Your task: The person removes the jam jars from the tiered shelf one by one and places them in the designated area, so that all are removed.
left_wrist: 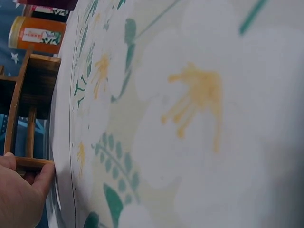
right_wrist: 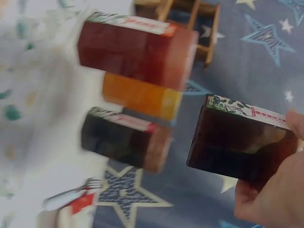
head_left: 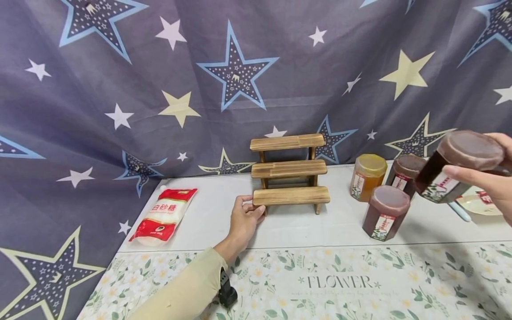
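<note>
"FLOWER" on floral mat (head_left: 360, 284), "白砂糖" on red-white bag (head_left: 163, 216)

Dark jar (head_left: 460, 166) tilted aloft (brown lid), held.

The left hand (head_left: 245, 221) lies low on the end of an outstretched, sleeved forearm, thumb and fingers pinched together. The right hand (head_left: 494, 178) is raised at the right edge, fingers curled in a grip.
</note>
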Motion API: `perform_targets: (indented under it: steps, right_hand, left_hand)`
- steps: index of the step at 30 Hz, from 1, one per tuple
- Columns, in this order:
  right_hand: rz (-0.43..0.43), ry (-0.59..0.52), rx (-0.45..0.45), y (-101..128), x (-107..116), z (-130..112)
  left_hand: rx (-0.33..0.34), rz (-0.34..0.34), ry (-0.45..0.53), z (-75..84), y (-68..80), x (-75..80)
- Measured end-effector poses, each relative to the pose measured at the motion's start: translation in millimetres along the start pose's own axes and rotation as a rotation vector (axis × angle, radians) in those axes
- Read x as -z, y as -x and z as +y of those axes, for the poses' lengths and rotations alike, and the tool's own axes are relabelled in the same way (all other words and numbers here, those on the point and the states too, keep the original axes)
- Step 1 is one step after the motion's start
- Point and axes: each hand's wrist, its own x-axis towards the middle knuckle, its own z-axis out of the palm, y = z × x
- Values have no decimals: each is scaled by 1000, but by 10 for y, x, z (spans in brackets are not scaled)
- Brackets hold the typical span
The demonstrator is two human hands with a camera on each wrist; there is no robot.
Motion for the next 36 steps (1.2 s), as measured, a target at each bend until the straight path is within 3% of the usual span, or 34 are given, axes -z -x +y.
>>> perform_targets:
  steps: [2, 6, 9, 12, 20, 25, 30, 36]
  right_hand:
    - [23, 76, -21, 58, 54, 100]
    - [31, 35, -41, 183, 134, 324]
    - [54, 94, -71, 277, 168, 496]
    - [54, 167, -161, 375, 188, 635]
    - [23, 294, -273, 588, 155, 808]
    - [-57, 235, -362, 648, 137, 865]
    - [-86, 154, -348, 663, 142, 890]
    - [-91, 150, -337, 668, 141, 930]
  left_hand:
    - [4, -4, 4, -3, 2, 3]
    - [5, -7, 7, -5, 9, 3]
    - [1, -1, 8, -2, 12, 4]
    - [-3, 5, 5, 0, 12, 11]
    - [-1, -1, 8, -14, 20, 21]
    - [-1, -5, -8, -19, 23, 42]
    - [1, -6, 12, -12, 15, 37]
    - [9, -6, 7, 6, 15, 28]
